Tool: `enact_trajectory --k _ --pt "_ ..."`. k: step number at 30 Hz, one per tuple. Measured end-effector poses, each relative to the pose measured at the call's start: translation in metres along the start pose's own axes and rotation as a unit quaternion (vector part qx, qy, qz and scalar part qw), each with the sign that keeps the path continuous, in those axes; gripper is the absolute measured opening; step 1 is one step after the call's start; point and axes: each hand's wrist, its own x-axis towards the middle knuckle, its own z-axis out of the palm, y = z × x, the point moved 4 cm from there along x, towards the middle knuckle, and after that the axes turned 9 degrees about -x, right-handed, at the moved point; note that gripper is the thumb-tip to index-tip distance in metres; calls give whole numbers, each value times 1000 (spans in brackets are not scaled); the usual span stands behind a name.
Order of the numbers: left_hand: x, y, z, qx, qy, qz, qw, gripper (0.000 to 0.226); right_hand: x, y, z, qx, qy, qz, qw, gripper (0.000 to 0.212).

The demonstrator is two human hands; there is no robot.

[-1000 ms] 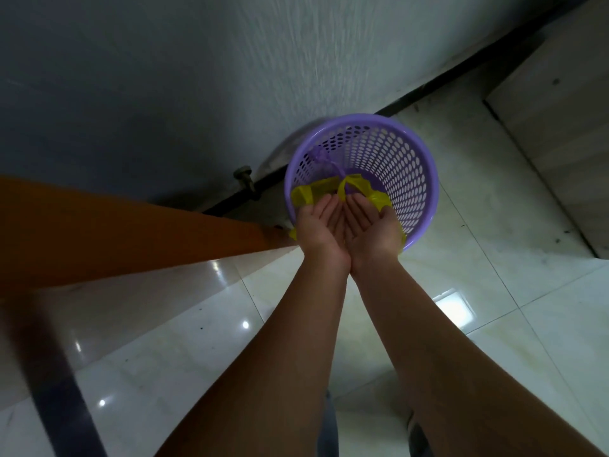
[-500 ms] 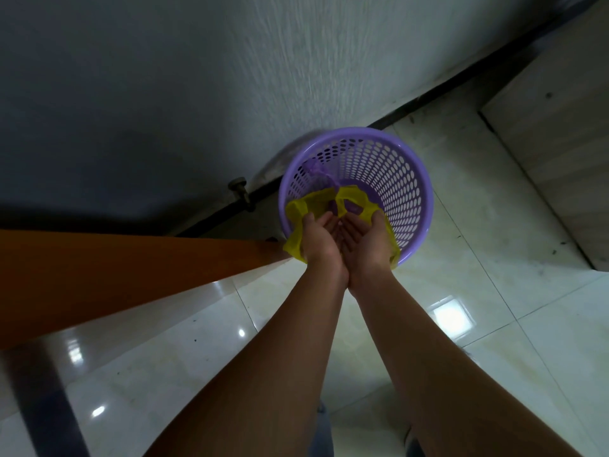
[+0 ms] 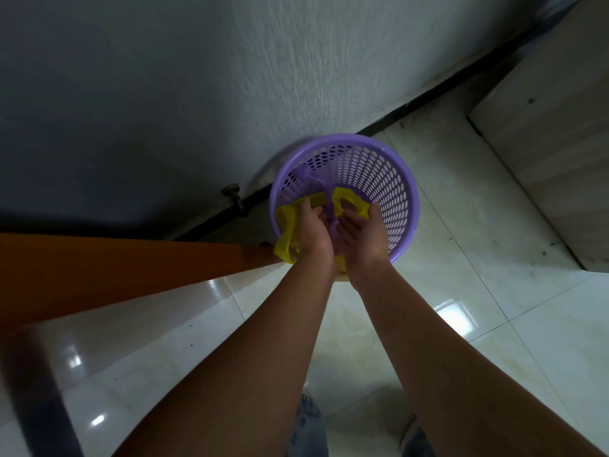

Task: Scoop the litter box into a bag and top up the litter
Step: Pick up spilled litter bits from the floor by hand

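It is dim here. A bright glare spot (image 3: 456, 316) shines on my floor (image 3: 494, 225) at four o'clock. The edges bend and blur.

Under me glossy pale floor tiles (image 3: 494, 324) reflecting a lamp, grey textured wall (image 3: 164, 77) ahead with black skirting strip (image 3: 445, 94), orange wooden door edge (image 3: 115, 262) left.

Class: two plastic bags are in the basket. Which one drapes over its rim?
The yellow bag, hanging over the purple basket's near-left rim; the purple bag stays inside.
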Motion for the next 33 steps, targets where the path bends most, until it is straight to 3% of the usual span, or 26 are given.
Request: enact_trajectory --k 12,19,25,29,33 --pt "-20 8 7 8 -33 9 999 62 -10 -15 -5 -79 -13 -83 993 42" --pt "-31 5 14 -21 -85 2 996 56 -28 -27 0 -29 -58 -85 994 51" --pt "-35 9 18 -10 -101 17 995 46 -39 -36 5 -86 -66 -131 986 48" --pt "-37 15 15 20 -94 52 994 44 -41 -40 3 -238 -22 -236 942 40" --pt "-46 27 14 69 -91 78 990 38 -45 -40 -2 -239 -22 -207 949 51"
